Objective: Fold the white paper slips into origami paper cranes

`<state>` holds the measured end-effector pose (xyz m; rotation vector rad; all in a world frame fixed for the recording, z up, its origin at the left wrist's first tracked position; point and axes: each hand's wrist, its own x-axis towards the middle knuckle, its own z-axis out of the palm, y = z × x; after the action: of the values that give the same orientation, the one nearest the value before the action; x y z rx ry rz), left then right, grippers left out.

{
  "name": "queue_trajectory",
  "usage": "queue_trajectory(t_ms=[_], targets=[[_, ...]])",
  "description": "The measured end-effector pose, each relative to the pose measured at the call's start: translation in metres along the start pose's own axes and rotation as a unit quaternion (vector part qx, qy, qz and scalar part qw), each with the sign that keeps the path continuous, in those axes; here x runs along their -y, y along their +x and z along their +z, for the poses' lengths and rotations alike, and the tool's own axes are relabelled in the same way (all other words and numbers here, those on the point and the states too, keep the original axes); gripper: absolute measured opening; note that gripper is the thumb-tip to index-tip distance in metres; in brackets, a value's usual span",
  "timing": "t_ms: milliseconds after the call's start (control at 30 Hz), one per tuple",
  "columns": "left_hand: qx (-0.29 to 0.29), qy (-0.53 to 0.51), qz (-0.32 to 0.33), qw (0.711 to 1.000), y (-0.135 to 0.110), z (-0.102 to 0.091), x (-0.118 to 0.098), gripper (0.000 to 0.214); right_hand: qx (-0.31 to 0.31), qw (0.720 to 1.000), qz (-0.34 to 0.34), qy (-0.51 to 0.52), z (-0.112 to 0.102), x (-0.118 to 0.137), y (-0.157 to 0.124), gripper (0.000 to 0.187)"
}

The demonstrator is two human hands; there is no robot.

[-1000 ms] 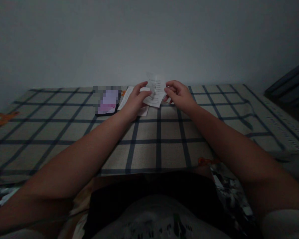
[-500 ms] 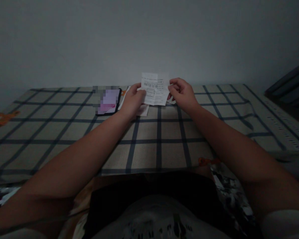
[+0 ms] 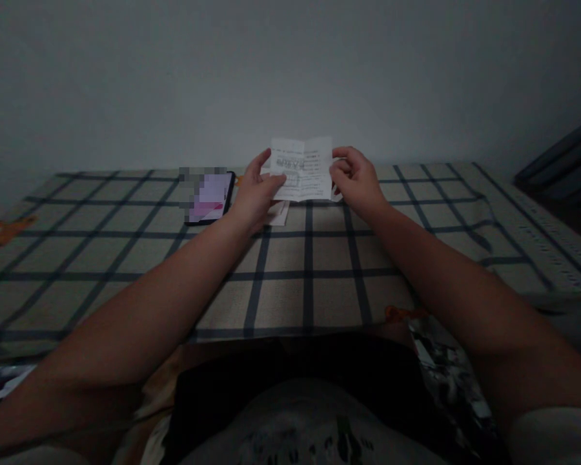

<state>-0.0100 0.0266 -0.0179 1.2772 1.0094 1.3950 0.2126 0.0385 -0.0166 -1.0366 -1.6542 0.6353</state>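
Note:
I hold a small white printed paper slip point(image 3: 304, 168) spread open between both hands, above the far part of a checked cloth point(image 3: 310, 284). My left hand point(image 3: 254, 194) pinches its left edge with thumb and fingers. My right hand point(image 3: 356, 179) pinches its right edge. The slip shows a vertical crease down its middle and faces me. More white paper point(image 3: 279, 212) lies flat on the cloth under my left hand.
A phone point(image 3: 209, 196) with a lit screen lies on the cloth left of my left hand. A plain wall point(image 3: 290, 77) rises behind the cloth. A dark object point(image 3: 561, 169) sits at the far right. An orange shape point(image 3: 0, 231) marks the cloth's left edge.
The slip was crumpled and tilted between my hands; both hands have since pulled apart and lifted slightly, unfolding it flat and wider.

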Motion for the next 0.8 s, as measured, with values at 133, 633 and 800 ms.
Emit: queue_trajectory(t_ms=[133, 633, 800], targets=[[0.007, -0.007, 0.01, 1.0, 0.0019, -0.0012, -0.0013, 0.07, -0.012, 1.0, -0.02, 0.009, -0.0007, -0.0017, -0.0011, 0.05], [-0.038, -0.089, -0.055, 0.994, 0.0086, -0.0036, -0.0014, 0.017, 0.07, 0.994, -0.043, -0.074, -0.0009, -0.0077, 0.0015, 0.039], [0.012, -0.109, -0.085, 0.99, 0.0076, -0.0047, -0.0004, 0.022, 0.064, 0.991, -0.058, -0.103, 0.0005, -0.0045, 0.0022, 0.024]])
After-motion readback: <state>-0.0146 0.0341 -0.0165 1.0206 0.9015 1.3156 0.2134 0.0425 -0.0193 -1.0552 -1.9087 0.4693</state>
